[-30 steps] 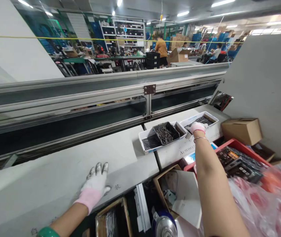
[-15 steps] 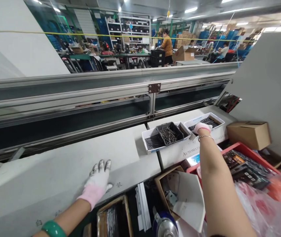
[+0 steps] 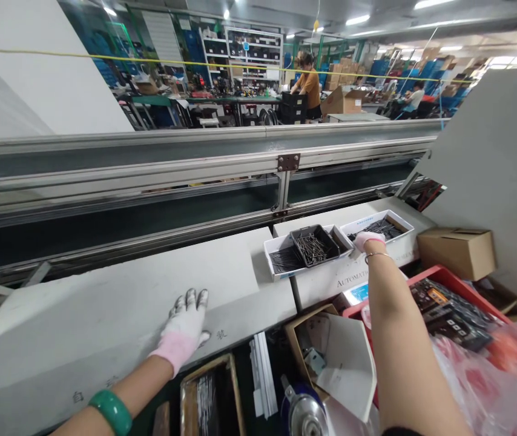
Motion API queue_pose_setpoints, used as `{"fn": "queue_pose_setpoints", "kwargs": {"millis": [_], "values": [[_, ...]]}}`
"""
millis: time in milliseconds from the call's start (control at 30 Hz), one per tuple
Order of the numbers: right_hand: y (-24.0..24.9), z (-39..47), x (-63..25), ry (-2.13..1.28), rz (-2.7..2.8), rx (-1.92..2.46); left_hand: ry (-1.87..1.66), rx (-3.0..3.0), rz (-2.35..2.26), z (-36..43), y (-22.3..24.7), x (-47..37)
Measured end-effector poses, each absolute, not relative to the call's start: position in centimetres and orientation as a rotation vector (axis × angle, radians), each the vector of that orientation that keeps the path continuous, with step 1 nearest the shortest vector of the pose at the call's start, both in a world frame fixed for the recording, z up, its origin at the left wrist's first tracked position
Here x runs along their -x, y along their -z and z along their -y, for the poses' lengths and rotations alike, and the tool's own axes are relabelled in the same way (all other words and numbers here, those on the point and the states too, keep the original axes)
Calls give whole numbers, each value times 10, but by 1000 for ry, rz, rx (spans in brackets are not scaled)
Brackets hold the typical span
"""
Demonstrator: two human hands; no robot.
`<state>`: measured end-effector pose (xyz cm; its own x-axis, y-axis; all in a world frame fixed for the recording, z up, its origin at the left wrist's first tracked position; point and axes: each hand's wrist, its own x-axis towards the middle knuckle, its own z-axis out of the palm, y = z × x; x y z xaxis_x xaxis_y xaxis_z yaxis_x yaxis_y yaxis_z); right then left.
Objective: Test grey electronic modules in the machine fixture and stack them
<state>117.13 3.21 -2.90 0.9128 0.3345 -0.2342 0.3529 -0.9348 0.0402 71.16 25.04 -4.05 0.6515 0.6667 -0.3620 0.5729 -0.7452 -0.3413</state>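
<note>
My left hand (image 3: 184,330), in a white glove with grey fingertips and a pink cuff, lies flat on the pale worktop (image 3: 117,303), fingers spread and holding nothing. My right hand (image 3: 369,240), gloved too, reaches into the near left part of a white box (image 3: 402,224) of thin dark metal pins (image 3: 382,228). Its fingers are turned away and hidden, so what they hold does not show. Left of it, a black tray (image 3: 332,247) with loose long screws (image 3: 312,249) rests on another white box (image 3: 276,276) that holds more thin dark pieces.
A conveyor frame (image 3: 222,165) runs behind the worktop. At right are a brown carton (image 3: 458,251) and a red crate (image 3: 440,274) with packaged goods. Below lie an open box (image 3: 349,357), metal strips (image 3: 263,375) and a wooden tray (image 3: 235,387). A person (image 3: 309,88) stands beyond.
My right hand has drawn slightly back to the left within the white box, uncovering more of the pins. My left hand stays flat on the worktop; the view has shifted a little.
</note>
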Motion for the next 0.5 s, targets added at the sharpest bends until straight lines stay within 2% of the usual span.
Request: {"fn": "queue_pose_setpoints", "kwargs": {"millis": [300, 400, 500], "values": [[-7, -10, -1152, 239, -369, -3372, -711, 2735, 1063, -250, 39, -713], [-31, 3, -1132, 221, -487, -3603, -616, 2794, 1065, -252, 44, -712], [-53, 11, -1091, 348, -766, -3814, -510, 2883, 1116, -253, 43, -711]]}}
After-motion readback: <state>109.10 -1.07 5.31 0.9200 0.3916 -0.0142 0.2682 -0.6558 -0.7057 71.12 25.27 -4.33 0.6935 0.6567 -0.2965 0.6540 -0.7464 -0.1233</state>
